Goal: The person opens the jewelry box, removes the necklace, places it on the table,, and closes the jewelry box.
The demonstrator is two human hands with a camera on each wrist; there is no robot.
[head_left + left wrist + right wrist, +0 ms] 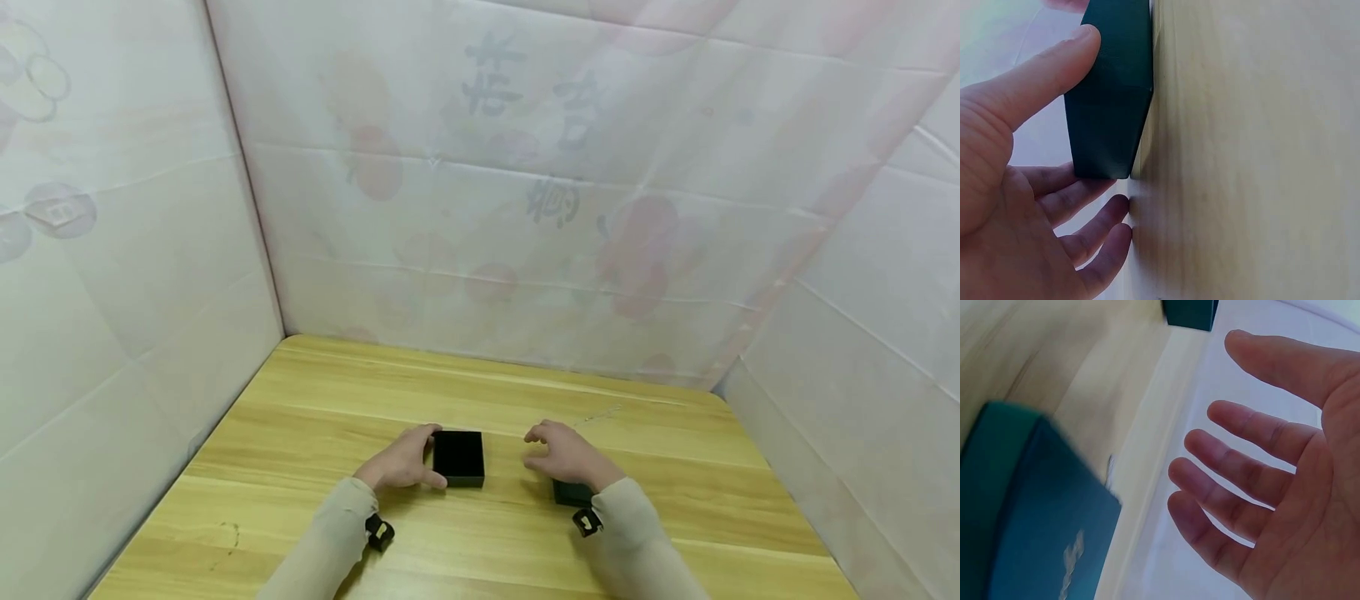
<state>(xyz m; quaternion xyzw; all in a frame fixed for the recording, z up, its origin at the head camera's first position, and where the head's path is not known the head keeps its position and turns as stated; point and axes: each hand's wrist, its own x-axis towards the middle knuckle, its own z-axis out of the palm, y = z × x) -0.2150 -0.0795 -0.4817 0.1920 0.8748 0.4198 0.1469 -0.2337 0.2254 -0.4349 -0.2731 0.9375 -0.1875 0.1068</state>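
Observation:
My left hand [401, 461] holds a square jewelry box [459, 457] on the table, thumb along its near side and fingers round its left side. The box is dark green outside with a black inside facing up; the left wrist view shows its green wall [1110, 119] close up. My right hand [567, 456] hovers with fingers spread and nothing in them. Partly under its wrist lies a dark green box lid [572, 493], marked with pale lettering in the right wrist view [1054, 506]. A thin silvery chain [597, 415] lies just beyond the right hand.
The wooden table [480, 550] reaches back to pale printed cloth walls [480, 208] on the left, back and right. A dark stain [232, 537] marks the table at the front left.

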